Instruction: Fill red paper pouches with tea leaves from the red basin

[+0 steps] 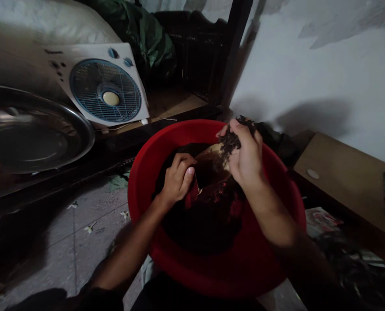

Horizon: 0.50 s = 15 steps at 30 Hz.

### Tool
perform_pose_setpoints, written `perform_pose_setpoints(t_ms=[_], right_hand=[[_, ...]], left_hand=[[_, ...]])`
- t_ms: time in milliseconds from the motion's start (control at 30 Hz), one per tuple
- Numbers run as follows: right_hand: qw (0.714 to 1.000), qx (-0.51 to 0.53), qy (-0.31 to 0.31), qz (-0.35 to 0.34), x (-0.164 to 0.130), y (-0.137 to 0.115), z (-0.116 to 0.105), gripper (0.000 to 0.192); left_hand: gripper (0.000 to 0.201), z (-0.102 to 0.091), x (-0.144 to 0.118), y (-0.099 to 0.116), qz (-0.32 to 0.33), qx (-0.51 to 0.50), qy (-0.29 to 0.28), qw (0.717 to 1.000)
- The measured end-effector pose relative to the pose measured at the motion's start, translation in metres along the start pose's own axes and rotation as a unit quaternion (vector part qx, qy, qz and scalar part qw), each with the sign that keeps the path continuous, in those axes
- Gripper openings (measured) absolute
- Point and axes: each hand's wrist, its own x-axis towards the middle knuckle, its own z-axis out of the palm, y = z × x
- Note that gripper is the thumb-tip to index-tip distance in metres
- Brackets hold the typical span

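A large red plastic tub [140, 172] stands in front of me, with dark loose material [199, 233] inside it. My right hand [248, 157] is closed around a clump of dark dried leaves [231, 140], raised at the tub's far right side. Below it lies what looks like an open bag [214, 152] with a pale inner edge; its exact kind is hard to make out in the shadow. My left hand [178, 176] has its fingers closed on the bag's reddish near edge, where a bit of yellowish string shows.
A white box fan [111, 98] stands on a ledge at the back left, beside a wide metal basin [33, 138]. A wooden board or tabletop [344, 172] lies to the right, near the white wall [335, 73]. Small scraps lie on the tiled floor [82, 242].
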Motion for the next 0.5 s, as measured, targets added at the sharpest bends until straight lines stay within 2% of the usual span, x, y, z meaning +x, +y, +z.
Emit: perform_pose_setpoints(t_ms=[133,333,433,500], right_hand=[[0.996,-0.035,-0.078,0.005,-0.002,0.002,-0.003,0.02],[0.988,-0.121,-0.098,-0.023,-0.004,-0.002,-0.006,0.023],[0.985,-0.159,-0.064,-0.032,0.003,0.002,-0.016,0.031],[0.981,-0.178,0.017,-0.076,0.011,0.017,-0.033,0.035]], left_hand=[[0.03,-0.001,0.001,0.001,0.005,0.001,-0.003,1.0],[0.026,0.0,0.001,-0.001,0.009,-0.009,0.006,1.0],[0.026,0.0,0.001,0.0,0.005,0.001,0.013,1.0],[0.024,0.0,0.002,0.001,-0.002,0.007,0.033,0.999]])
